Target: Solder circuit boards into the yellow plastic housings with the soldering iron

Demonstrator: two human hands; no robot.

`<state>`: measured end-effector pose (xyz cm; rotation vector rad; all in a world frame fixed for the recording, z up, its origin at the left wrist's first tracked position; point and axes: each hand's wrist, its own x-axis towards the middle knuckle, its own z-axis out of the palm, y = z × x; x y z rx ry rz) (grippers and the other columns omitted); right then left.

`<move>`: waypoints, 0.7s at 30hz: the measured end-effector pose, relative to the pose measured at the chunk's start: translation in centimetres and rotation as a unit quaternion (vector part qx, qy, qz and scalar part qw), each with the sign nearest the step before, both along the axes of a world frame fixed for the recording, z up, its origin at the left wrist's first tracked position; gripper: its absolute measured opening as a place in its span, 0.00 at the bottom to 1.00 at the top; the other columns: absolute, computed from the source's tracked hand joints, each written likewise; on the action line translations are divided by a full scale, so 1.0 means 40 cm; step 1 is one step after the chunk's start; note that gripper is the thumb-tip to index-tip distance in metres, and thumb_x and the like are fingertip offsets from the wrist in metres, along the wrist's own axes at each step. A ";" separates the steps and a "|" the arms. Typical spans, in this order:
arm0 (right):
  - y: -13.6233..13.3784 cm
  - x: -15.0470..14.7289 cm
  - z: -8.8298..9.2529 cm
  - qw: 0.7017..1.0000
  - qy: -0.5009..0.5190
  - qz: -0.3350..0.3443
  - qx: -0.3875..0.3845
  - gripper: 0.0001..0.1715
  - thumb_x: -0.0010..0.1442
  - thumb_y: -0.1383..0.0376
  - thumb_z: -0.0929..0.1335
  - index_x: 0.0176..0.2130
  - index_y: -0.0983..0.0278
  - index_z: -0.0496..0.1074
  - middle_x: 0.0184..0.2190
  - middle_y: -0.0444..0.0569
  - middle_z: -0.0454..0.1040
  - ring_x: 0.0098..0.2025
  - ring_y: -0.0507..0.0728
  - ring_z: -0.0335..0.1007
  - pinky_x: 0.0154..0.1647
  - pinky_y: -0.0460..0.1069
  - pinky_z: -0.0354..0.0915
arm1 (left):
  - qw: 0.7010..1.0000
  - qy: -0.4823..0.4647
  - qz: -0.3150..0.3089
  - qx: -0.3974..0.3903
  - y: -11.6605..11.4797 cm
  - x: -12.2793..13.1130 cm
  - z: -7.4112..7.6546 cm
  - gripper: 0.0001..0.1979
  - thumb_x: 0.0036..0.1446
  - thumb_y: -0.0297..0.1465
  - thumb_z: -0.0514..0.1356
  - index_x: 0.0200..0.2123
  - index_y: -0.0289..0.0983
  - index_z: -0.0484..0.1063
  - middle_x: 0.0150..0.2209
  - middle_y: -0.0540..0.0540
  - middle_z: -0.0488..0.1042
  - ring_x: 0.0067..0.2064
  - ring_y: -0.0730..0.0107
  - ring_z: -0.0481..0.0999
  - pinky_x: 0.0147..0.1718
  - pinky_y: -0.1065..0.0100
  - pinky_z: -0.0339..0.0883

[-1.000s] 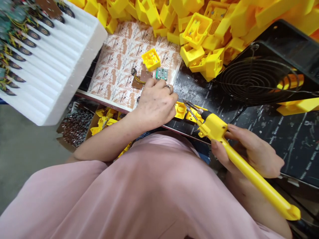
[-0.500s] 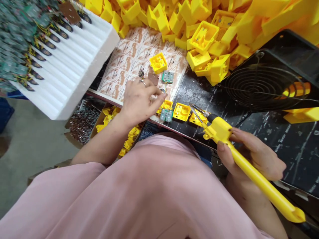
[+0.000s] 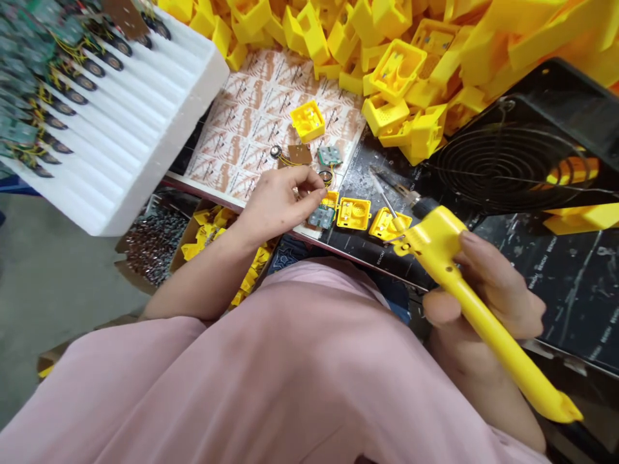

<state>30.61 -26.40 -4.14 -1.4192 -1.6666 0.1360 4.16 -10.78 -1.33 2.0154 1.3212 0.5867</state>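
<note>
- White foam tray (image 3: 159,129) holding wired circuit boards (image 3: 19,132); heaped yellow plastic housings (image 3: 401,77); black fan grille (image 3: 507,167).
- Left hand (image 3: 283,203): fingers pinched, any held item hidden, just beside a small circuit board (image 3: 321,218).
- Right hand (image 3: 488,290): closed around a yellow-handled tool (image 3: 464,283).

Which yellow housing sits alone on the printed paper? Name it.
The yellow plastic housing on the printed paper: the others lie in the heap beyond it or on the black mat.

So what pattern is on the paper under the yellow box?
The paper has repeating brown-and-cream prints, best in head view.
</note>
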 end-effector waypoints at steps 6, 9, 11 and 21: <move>0.095 -0.066 0.038 0.998 -0.039 -0.009 0.045 0.32 0.69 0.48 0.69 0.67 0.54 0.67 0.41 0.49 0.83 0.33 0.59 0.82 0.35 0.52 0.78 | 0.996 -0.073 0.014 -0.054 -0.011 -0.002 -0.026 0.08 0.55 0.33 0.59 0.38 0.38 0.72 0.31 0.49 0.77 0.32 0.71 0.78 0.31 0.70 0.71; 0.140 -0.074 0.029 0.995 -0.085 0.035 0.025 0.16 0.70 0.59 0.70 0.56 0.54 0.76 0.34 0.43 0.82 0.29 0.53 0.78 0.35 0.47 0.73 | 0.994 -0.099 0.002 -0.051 -0.014 -0.002 -0.038 0.09 0.57 0.30 0.57 0.43 0.40 0.68 0.32 0.50 0.76 0.32 0.72 0.78 0.30 0.71 0.70; 0.167 -0.081 0.018 0.992 -0.100 0.070 0.006 0.12 0.69 0.62 0.71 0.52 0.56 0.76 0.35 0.43 0.81 0.33 0.53 0.79 0.38 0.47 0.72 | 0.992 -0.112 -0.014 -0.052 -0.016 -0.001 -0.041 0.10 0.59 0.30 0.56 0.45 0.41 0.66 0.33 0.51 0.74 0.32 0.72 0.77 0.30 0.70 0.70; 0.208 -0.121 0.027 0.976 -0.181 0.120 -0.030 0.22 0.69 0.53 0.71 0.57 0.58 0.67 0.42 0.48 0.80 0.44 0.59 0.77 0.59 0.56 0.67 | 0.990 -0.097 -0.087 -0.059 -0.010 -0.004 -0.027 0.11 0.62 0.31 0.53 0.48 0.41 0.64 0.33 0.52 0.74 0.33 0.70 0.78 0.34 0.67 0.70</move>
